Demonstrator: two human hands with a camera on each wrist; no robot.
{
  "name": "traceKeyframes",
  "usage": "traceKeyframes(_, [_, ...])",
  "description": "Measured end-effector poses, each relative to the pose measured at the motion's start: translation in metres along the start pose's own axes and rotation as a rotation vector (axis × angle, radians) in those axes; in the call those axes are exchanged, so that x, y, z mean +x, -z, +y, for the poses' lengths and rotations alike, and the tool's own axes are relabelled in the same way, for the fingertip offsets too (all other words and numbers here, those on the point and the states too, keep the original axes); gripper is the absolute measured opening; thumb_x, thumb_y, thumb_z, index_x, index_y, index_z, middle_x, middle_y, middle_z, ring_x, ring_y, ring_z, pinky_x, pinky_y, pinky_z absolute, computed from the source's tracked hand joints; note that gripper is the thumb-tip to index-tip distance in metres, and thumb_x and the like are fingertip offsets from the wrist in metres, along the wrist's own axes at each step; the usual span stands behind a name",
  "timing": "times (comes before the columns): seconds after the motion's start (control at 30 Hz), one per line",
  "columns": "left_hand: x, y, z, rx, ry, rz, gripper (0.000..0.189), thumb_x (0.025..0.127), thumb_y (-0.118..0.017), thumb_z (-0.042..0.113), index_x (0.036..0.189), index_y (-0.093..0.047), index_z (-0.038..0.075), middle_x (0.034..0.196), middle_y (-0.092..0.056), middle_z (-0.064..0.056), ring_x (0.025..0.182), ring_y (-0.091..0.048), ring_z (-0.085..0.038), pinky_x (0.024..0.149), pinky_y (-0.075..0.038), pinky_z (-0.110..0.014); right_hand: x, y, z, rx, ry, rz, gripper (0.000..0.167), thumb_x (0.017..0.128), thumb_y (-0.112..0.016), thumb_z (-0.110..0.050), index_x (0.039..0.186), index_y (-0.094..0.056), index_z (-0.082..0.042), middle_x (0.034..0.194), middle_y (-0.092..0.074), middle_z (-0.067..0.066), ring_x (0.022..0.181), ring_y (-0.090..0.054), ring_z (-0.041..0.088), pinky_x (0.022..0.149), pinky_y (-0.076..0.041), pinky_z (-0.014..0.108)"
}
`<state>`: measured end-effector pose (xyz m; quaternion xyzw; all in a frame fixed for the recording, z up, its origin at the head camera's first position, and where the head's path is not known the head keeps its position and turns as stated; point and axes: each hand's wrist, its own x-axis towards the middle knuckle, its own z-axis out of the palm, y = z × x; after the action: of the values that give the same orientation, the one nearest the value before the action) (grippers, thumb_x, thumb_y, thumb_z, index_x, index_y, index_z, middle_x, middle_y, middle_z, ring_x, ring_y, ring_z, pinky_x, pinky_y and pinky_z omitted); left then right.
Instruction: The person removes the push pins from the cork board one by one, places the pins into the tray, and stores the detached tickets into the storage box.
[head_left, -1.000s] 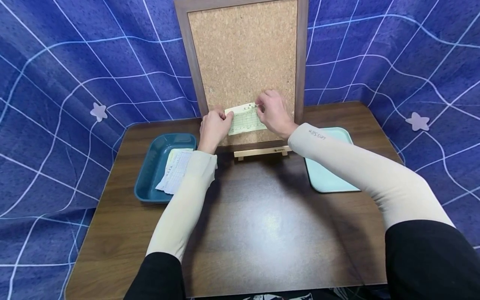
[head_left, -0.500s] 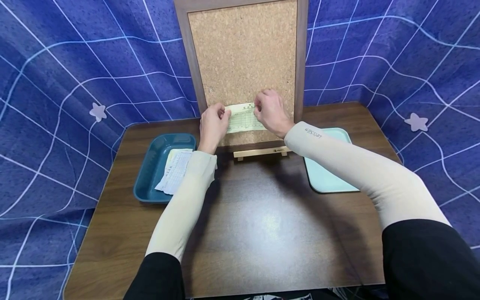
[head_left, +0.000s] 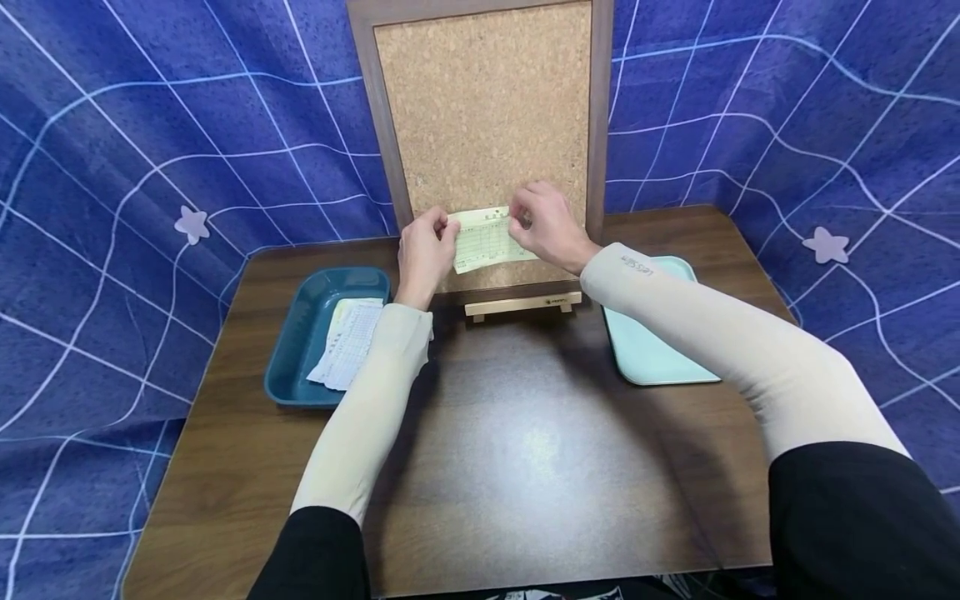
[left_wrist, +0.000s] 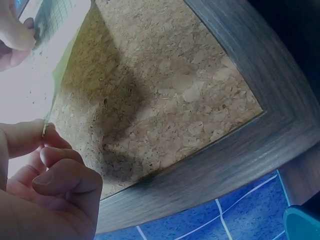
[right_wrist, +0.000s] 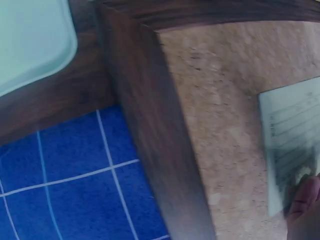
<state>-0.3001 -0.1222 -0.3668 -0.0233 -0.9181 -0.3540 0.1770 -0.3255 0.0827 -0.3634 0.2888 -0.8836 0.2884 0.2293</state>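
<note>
A pale green printed slip of paper (head_left: 483, 239) lies across the lower part of a framed cork board (head_left: 491, 108). At the slip's upper left corner, my left hand (head_left: 426, 250) pinches it between thumb and index finger. The left wrist view shows this side of the slip (left_wrist: 60, 47) bowing away from the cork. My right hand (head_left: 551, 225) is at the slip's upper right, fingers curled and fingertips close together. In the right wrist view, these fingers (right_wrist: 305, 200) overlap the printed face, a corner of the slip (right_wrist: 272, 200) showing beyond them. I cannot tell what the right fingertips hold.
The board stands on a small wooden easel (head_left: 522, 306) at the table's back. To the left is a dark teal tray (head_left: 288, 367) with paper slips (head_left: 351, 346) in it. A mint tray (head_left: 660, 358) lies at the right, partly under my right forearm. Blue curtains (head_left: 112, 208) surround the table (head_left: 525, 467).
The slip's left part has lifted slightly and bows more than before. My left hand has shifted a little left while gripping it. The right hand stays at the upper right with small finger movements.
</note>
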Motion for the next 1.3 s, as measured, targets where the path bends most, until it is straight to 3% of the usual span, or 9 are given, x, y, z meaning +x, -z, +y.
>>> traceKeyframes(0.2, [0.0, 0.005, -0.005, -0.001, -0.009, 0.004, 0.016, 0.092, -0.061, 0.028, 0.085, -0.059, 0.013, 0.074, -0.056, 0.0, 0.076, -0.053, -0.022, 0.066, -0.039, -0.039, -0.009, 0.003, 0.008, 0.024, 0.076, 0.005, 0.003, 0.078, -0.062, -0.004, 0.08, -0.061, -0.005, 0.082, -0.058, 0.005, 0.081, -0.051, 0.021, 0.075, -0.04, 0.033])
traceKeyframes(0.53, [0.0, 0.027, -0.022, -0.008, -0.007, 0.046, 0.017, 0.092, -0.061, 0.026, 0.087, -0.06, 0.01, 0.074, -0.059, -0.004, 0.072, -0.053, -0.023, 0.067, -0.039, -0.039, -0.023, 0.022, 0.025, 0.039, 0.065, 0.061, 0.005, 0.078, -0.063, -0.003, 0.078, -0.06, -0.007, 0.08, -0.056, 0.004, 0.078, -0.05, 0.018, 0.071, -0.039, 0.03])
traceKeyframes(0.73, [-0.007, 0.047, -0.041, 0.052, 0.013, 0.064, 0.019, 0.093, -0.059, 0.027, 0.092, -0.063, 0.009, 0.079, -0.062, -0.006, 0.073, -0.054, -0.025, 0.066, -0.04, -0.039, -0.039, 0.036, 0.044, 0.023, 0.08, 0.108, 0.005, 0.077, -0.06, -0.002, 0.078, -0.057, -0.007, 0.076, -0.053, 0.004, 0.076, -0.047, 0.019, 0.068, -0.036, 0.031])
traceKeyframes(1.1, [-0.032, 0.092, -0.085, 0.13, 0.062, 0.101, 0.022, 0.094, -0.056, 0.025, 0.092, -0.063, 0.004, 0.078, -0.057, -0.011, 0.071, -0.051, -0.028, 0.063, -0.034, -0.037, -0.078, 0.056, 0.078, 0.03, 0.055, 0.216, 0.005, 0.073, -0.061, 0.0, 0.075, -0.058, -0.004, 0.072, -0.051, 0.007, 0.072, -0.045, 0.021, 0.066, -0.033, 0.032])
traceKeyframes(1.3, [-0.046, 0.121, -0.109, 0.17, 0.132, 0.09, 0.025, 0.095, -0.051, 0.025, 0.094, -0.064, 0.003, 0.082, -0.058, -0.012, 0.076, -0.051, -0.029, 0.067, -0.035, -0.04, -0.107, 0.059, 0.099, -0.016, -0.047, 0.142, 0.005, 0.073, -0.06, -0.006, 0.078, -0.06, -0.003, 0.072, -0.051, 0.006, 0.071, -0.045, 0.021, 0.065, -0.033, 0.032])
